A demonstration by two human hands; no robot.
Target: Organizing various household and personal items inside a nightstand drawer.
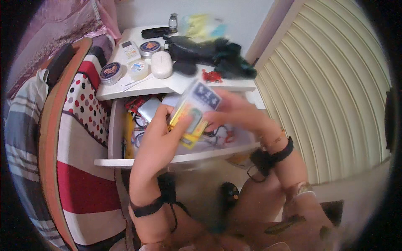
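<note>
My left hand (163, 135) grips a small blue, white and yellow cardboard box (204, 97) near its lower left side, thumb across its front. Close against the box's right side is my right hand (232, 113), blurred, with its fingers spread; whether it touches the box is unclear. Both are above a pulled-out white drawer (194, 157). Inside the drawer lie a silver flat item (150, 109), a yellow item (128, 135) along the left side and tangled cords (216, 135).
On the white tabletop (141, 89) are round tins (111, 72), a remote control (130, 51), a white oval case (161, 65), a red toy car (212, 76), a dark bag (194, 50) and a small lantern (173, 22). A bed (84, 188) stands left; a ribbed door (301, 94) stands right.
</note>
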